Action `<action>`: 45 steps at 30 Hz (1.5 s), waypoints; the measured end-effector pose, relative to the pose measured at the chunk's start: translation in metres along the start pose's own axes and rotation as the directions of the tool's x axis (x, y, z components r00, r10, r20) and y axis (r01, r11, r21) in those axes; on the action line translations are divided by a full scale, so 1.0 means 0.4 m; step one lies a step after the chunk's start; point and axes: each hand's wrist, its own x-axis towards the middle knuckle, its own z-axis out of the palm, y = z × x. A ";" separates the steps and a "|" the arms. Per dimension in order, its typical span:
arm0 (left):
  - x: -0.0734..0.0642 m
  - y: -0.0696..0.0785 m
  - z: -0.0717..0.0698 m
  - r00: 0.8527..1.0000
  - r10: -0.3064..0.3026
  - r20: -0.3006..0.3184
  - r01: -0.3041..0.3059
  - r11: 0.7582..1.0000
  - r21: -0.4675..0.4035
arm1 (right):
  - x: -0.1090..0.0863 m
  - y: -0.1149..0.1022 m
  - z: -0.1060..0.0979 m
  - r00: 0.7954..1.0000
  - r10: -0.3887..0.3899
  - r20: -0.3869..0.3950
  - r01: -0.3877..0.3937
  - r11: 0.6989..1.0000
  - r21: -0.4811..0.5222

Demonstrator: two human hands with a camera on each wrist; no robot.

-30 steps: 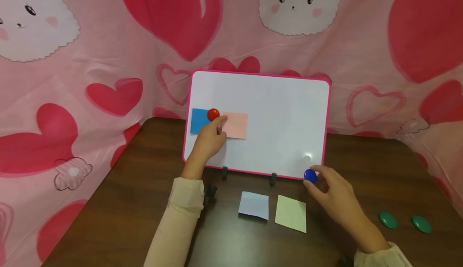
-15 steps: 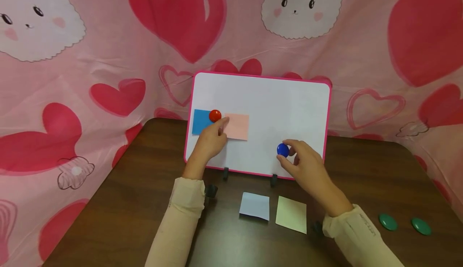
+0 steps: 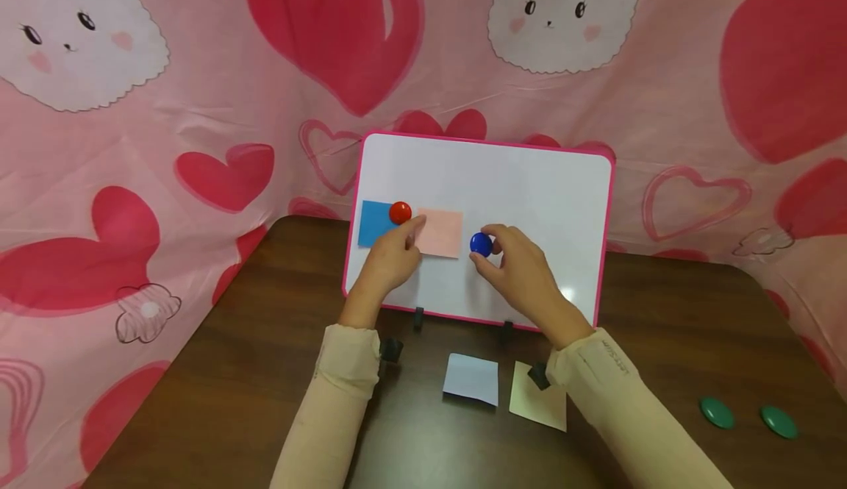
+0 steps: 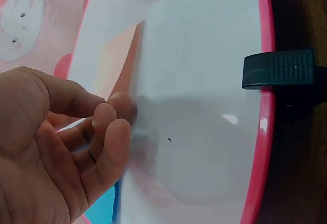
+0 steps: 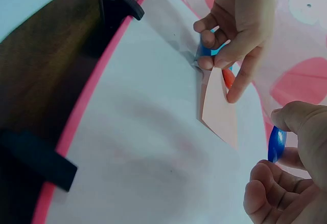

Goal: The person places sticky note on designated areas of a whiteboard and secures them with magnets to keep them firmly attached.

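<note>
A white magnetic board (image 3: 536, 187) with a pink frame stands tilted on the table. My left hand (image 3: 390, 262) pinches the left edge of a pink sticky note (image 3: 443, 234) against the board; in the left wrist view the note's lower edge (image 4: 125, 63) lifts off the surface. Between thumb and fingers, my right hand (image 3: 524, 272) holds a round blue magnet (image 3: 481, 245), just right of the pink note. A red round magnet (image 3: 400, 212) sits on the upper right corner of a blue sticky note (image 3: 373, 223), which is partly covered by my left hand.
On the dark table (image 3: 265, 371) lie a pale blue sticky note (image 3: 471, 379) and a pale yellow one (image 3: 539, 404), partly under my right wrist. Two green magnets (image 3: 717, 412) are at the right. Black clips (image 4: 278, 69) grip the board's lower edge.
My right hand has carried the blue magnet up and left, from the board's lower right corner to beside the pink note. My left hand stays at the note's edge.
</note>
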 end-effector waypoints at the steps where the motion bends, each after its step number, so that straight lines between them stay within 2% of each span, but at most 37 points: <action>1: 0.000 0.000 0.000 1.000 0.003 0.000 -0.003 1.000 0.003 | 0.007 -0.002 0.004 1.000 0.004 0.000 -0.004 1.000 0.000; 7: -0.004 0.000 -0.005 1.000 0.015 -0.010 -0.014 1.000 0.017 | 0.045 -0.012 0.025 0.999 -0.009 -0.038 0.010 1.000 0.013; 13: -0.006 -0.004 -0.007 1.000 -0.012 -0.003 0.012 1.000 0.014 | 0.079 -0.022 0.046 0.999 -0.009 -0.050 0.011 1.000 0.027; 17: -0.006 -0.006 -0.007 1.000 -0.018 -0.001 0.018 1.000 0.010 | 0.103 -0.030 0.059 1.000 0.017 -0.015 -0.017 1.000 0.013; 22: -0.005 -0.005 -0.005 1.000 -0.012 0.000 0.012 1.000 0.007 | 0.124 -0.036 0.073 0.994 0.092 0.051 -0.092 0.996 -0.006; 27: -0.003 -0.001 -0.002 1.000 -0.006 0.012 0.006 1.000 0.006 | 0.133 -0.031 0.086 0.989 0.130 0.065 -0.127 0.991 -0.045; 36: 0.001 0.000 -0.003 1.000 0.011 0.014 -0.012 1.000 0.028 | 0.146 -0.025 0.103 0.996 0.092 0.013 -0.090 0.992 -0.085; 41: 0.001 0.000 -0.004 1.000 0.007 0.012 -0.008 1.000 0.029 | 0.151 -0.032 0.107 0.995 0.100 0.008 -0.099 0.990 -0.097; 45: 0.002 -0.001 -0.006 1.000 0.003 0.015 -0.003 1.000 0.030 | 0.154 -0.030 0.114 0.997 0.075 0.002 -0.074 0.988 -0.137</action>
